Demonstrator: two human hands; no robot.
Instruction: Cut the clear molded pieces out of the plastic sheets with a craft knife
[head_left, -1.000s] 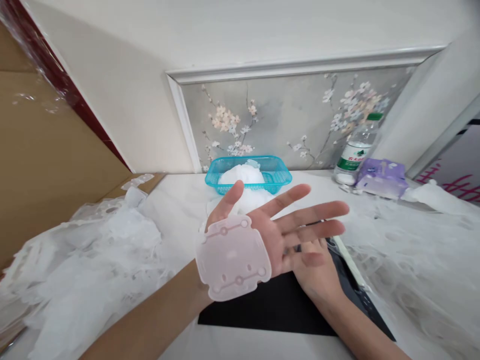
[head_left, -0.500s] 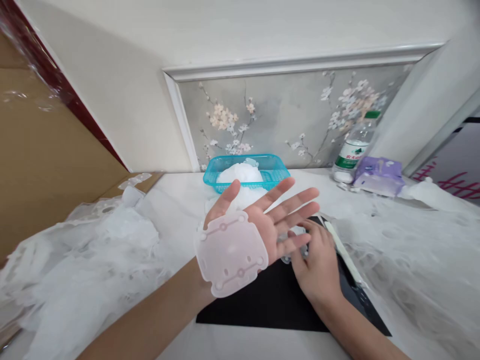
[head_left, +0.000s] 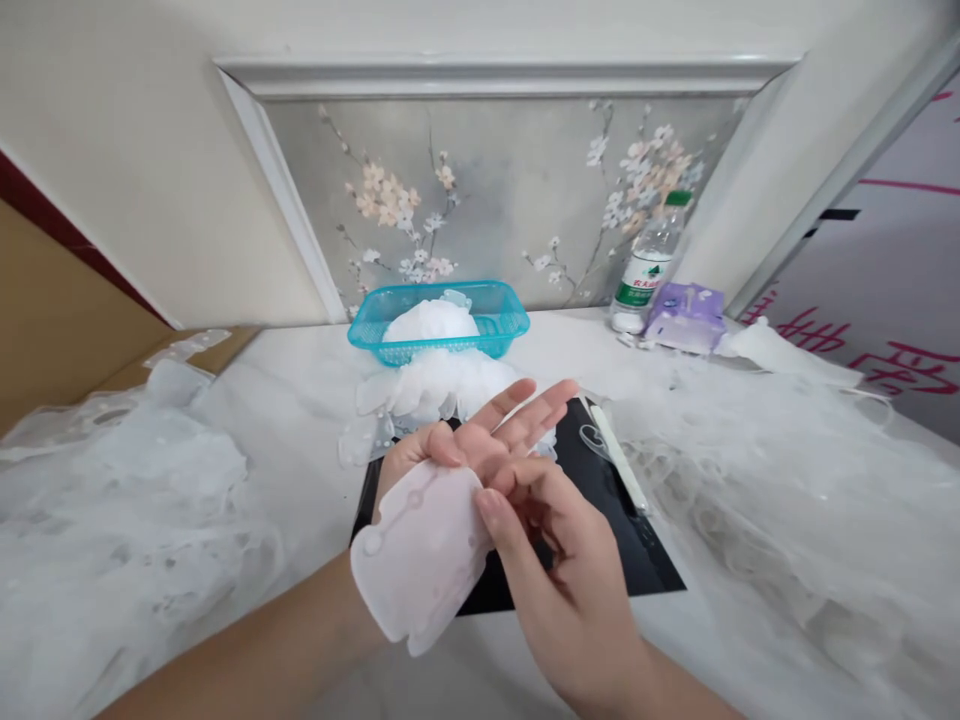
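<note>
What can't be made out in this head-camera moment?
Head view:
- where the pale pink plastic plate meets the left hand: hidden by the plate itself
- the middle of the black mat: hidden by the right hand
- the floor of the teal basket: hidden by white translucent pieces
- the water bottle's label text: too small

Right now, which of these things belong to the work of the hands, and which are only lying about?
In use: pale pink plastic sheet, left hand, right hand, black mat.
Lying about: blue plastic basket, water bottle, purple tissue packet, white plastic film.
</note>
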